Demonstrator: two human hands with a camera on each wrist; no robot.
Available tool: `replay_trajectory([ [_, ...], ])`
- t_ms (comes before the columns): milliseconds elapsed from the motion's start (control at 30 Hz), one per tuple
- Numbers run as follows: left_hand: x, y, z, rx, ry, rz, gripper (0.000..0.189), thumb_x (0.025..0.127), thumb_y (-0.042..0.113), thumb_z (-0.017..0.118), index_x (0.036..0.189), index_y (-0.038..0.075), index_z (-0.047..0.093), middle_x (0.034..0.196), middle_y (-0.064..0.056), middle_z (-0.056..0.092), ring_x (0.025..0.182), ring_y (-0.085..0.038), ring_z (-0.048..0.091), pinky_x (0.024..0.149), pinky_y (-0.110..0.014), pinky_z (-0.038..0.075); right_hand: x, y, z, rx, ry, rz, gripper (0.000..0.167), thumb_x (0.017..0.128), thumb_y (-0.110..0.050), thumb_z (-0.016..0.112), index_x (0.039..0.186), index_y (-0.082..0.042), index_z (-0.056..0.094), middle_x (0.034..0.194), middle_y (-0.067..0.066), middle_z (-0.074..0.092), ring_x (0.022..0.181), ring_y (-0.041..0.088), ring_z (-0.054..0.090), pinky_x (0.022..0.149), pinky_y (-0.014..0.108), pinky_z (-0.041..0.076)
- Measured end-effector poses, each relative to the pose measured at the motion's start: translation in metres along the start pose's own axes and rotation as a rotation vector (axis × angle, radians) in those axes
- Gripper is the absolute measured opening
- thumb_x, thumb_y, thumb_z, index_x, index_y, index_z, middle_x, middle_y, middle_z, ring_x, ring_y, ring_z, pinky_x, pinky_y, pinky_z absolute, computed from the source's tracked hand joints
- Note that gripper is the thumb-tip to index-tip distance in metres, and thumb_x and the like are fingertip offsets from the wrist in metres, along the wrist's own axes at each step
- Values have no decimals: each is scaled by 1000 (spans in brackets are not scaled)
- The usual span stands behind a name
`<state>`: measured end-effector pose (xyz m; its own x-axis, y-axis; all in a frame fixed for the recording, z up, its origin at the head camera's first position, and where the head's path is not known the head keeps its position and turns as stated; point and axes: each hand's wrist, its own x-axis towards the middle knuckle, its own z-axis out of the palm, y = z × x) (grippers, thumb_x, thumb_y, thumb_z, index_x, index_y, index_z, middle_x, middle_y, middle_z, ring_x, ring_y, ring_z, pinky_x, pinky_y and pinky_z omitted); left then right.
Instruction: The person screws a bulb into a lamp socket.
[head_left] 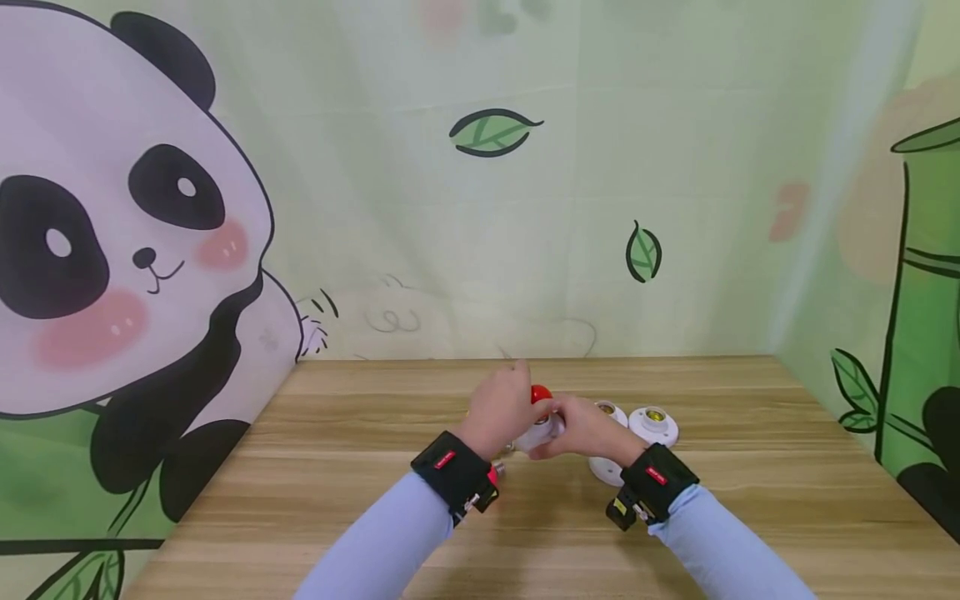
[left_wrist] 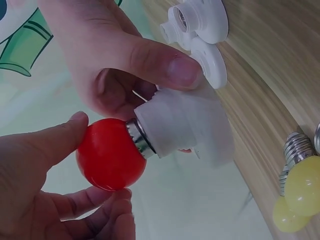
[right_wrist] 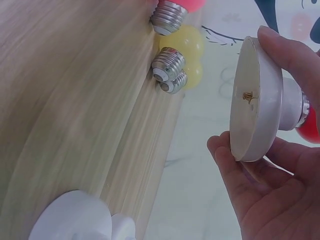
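Note:
In the head view, my left hand [head_left: 497,410] and right hand [head_left: 588,429] meet above the table. Thumb and fingertips of the left hand pinch a round red light bulb [left_wrist: 111,155]. Its metal base sits partly inside the neck of a white lamp socket [left_wrist: 172,122], with some metal still showing. My right hand [right_wrist: 285,200] grips that socket by its round base, thumb on one side and fingers on the other. The socket is tilted sideways, and its hollow underside with a small brass contact shows in the right wrist view.
More white lamp sockets [head_left: 654,427] stand on the wooden table [head_left: 360,500] beside the right hand. Near the left wrist lies another red bulb [head_left: 492,475]. Yellow bulbs [left_wrist: 302,187] with screw bases lie together. A printed panda cloth [head_left: 375,208] hangs behind the table.

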<state>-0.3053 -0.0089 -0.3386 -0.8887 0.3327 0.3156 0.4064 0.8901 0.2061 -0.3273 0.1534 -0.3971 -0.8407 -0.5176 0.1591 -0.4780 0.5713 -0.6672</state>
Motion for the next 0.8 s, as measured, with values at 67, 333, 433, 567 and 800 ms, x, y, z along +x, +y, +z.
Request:
replay_trajectory([
  [67, 0, -1, -1, -14, -9, 16, 46, 84, 45, 73, 98, 4, 57, 77, -5, 60, 65, -16, 56, 52, -25, 45, 0, 0, 0, 2, -1, 0, 55, 72, -31, 86, 117, -11, 61, 108, 2, 68, 95, 16, 63, 88, 38, 52],
  [333, 6, -3, -5, -134, -127, 70, 28, 85, 15, 74, 109, 4, 62, 96, -8, 66, 81, -18, 59, 73, -26, 51, 0, 1, 1, 2, 6, -4, 55, 73, -30, 85, 118, -12, 60, 109, 2, 67, 96, 16, 62, 90, 40, 51],
  [433, 6, -3, -6, -147, -150, 59, 31, 86, 15, 73, 113, 3, 61, 98, -9, 66, 82, -18, 59, 74, -26, 52, 1, 1, 1, 2, 4, -2, 56, 73, -31, 85, 119, -12, 60, 110, 2, 67, 96, 17, 62, 90, 40, 51],
  [567, 5, -3, -8, -168, -129, 18, 47, 88, 29, 72, 121, 0, 56, 99, -11, 63, 77, -17, 57, 67, -26, 51, 1, 1, 1, -6, 4, -4, 60, 73, -32, 85, 123, -11, 58, 113, 3, 67, 98, 18, 62, 90, 41, 52],
  [800, 3, 1, -6, -1, 12, -23, 56, 85, 54, 67, 103, 1, 56, 82, -7, 57, 62, -16, 53, 48, -27, 43, -1, -2, -1, 9, 16, -13, 63, 72, -29, 86, 125, -11, 57, 116, 6, 65, 101, 21, 62, 91, 41, 52],
])
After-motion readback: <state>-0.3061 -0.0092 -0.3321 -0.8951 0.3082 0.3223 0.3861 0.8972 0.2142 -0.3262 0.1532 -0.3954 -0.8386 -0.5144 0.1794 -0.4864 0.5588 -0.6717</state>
